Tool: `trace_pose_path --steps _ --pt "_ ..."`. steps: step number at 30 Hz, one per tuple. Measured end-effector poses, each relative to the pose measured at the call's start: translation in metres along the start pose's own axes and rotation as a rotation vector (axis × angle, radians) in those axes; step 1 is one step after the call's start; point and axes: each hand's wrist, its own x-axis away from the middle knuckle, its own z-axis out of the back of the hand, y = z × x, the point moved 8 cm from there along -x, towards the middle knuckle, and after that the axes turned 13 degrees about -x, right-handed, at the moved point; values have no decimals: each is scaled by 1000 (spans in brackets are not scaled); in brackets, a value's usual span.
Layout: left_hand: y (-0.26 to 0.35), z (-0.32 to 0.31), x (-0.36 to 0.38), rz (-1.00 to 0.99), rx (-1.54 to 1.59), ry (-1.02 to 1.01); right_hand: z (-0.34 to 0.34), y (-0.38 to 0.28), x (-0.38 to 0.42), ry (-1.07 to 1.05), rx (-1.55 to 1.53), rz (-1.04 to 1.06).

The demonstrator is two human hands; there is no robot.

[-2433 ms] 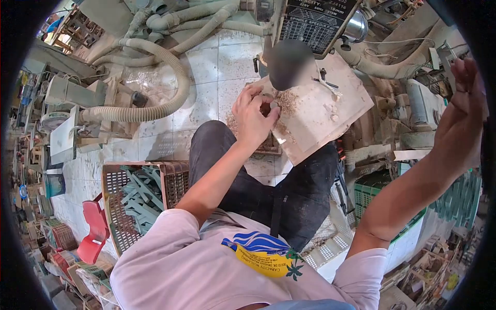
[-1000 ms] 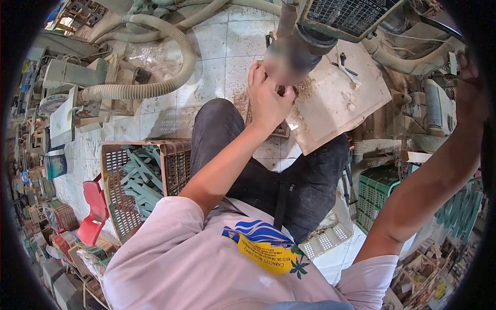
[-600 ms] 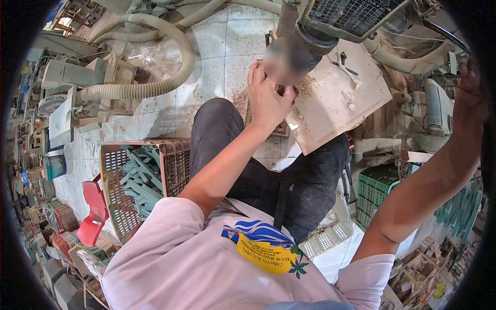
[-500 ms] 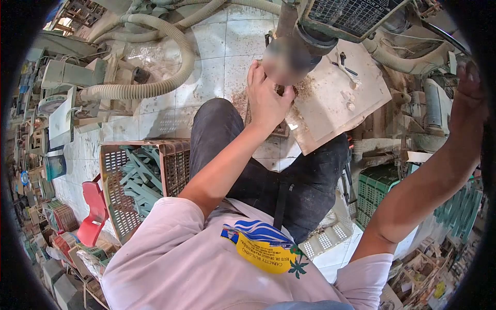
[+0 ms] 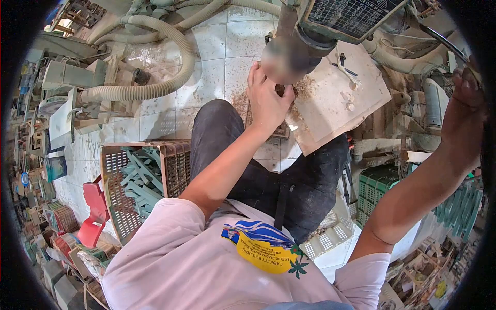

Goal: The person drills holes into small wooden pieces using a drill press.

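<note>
My left hand (image 5: 267, 101) is at the edge of a work board (image 5: 356, 103), under the head of a drill press (image 5: 330, 26). Its fingers and thumb curl around a dark piece whose kind I cannot make out, since a blurred patch covers the spot just above. Reddish-brown shavings lie around these fingers. Raised at the far right, my right hand (image 5: 467, 90) is closed at the end of the press's dark feed lever (image 5: 444, 39). Deep shadow at the picture's edge partly hides that hand.
Left of my legs stands a crate (image 5: 175, 168) of grey-green strips (image 5: 142, 178), near a red chair (image 5: 94, 214). A ribbed hose (image 5: 181, 67) curves across the tiled floor. Green crates (image 5: 374, 188) are at the right. A small dark tool (image 5: 345, 67) lies on the board.
My right hand and the lever have come slightly down and inward. My left hand stays almost where it was.
</note>
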Motion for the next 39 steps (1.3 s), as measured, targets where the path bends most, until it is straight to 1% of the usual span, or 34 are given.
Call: trace_pose_path --steps 3,4,6,7,9,10,12,13,15,18,19,21,22,24,25,27,28,30,31,33,34,36,37,39 --pt "0 -1 0 7 0 -4 -3 1 6 105 -116 -73" --pt "-1 -1 0 11 0 -6 -3 -1 7 123 -21 -22" --pt "0 -1 0 15 1 -10 7 1 5 142 73 27" --pt "0 -1 0 19 2 -11 9 7 -3 31 60 38" --pt "-1 -2 0 23 10 -11 10 9 -7 -80 48 48" --pt "-1 -2 0 28 17 -10 5 -1 -7 -121 273 175" --pt "0 -2 0 17 16 -7 -8 -15 -4 -160 498 302" --pt "1 -1 0 6 15 -3 -11 -15 -3 -30 461 148" --pt "0 -1 -1 1 15 4 -10 -10 0 99 420 -4" --pt "0 -1 -1 -8 19 10 -9 -12 0 103 519 47" --pt "0 -1 -1 -10 20 11 -6 -7 0 59 376 59" --pt "1 -1 -1 -8 13 12 -9 -6 1 15 232 72" --pt "1 -1 -1 -6 6 11 -8 -6 3 84 186 23" --pt "1 -1 -1 -9 8 10 5 1 1 155 141 -26" --pt "1 -1 -1 -12 11 11 4 5 -7 5 95 32" --pt "1 0 -1 -10 11 12 -4 4 -4 -147 47 91" --pt "1 -1 -1 -10 10 12 2 4 2 -22 79 53" --pt "1 -2 -1 -14 8 13 -3 -1 14 107 113 15" --pt "0 -2 -1 -16 5 15 -10 -6 18 132 143 19" --pt "0 -2 -1 -23 1 12 -10 -8 20 157 171 25" --pt "0 -2 -1 -28 -5 8 -5 -3 18 178 -33 -22" --pt "1 -1 -1 -20 -6 0 7 11 16 199 -239 -69" --pt "1 -1 -1 -9 -6 -8 9 16 15 124 -219 8" --pt "0 -2 -1 -3 -5 -17 14 21 21 48 -197 85"
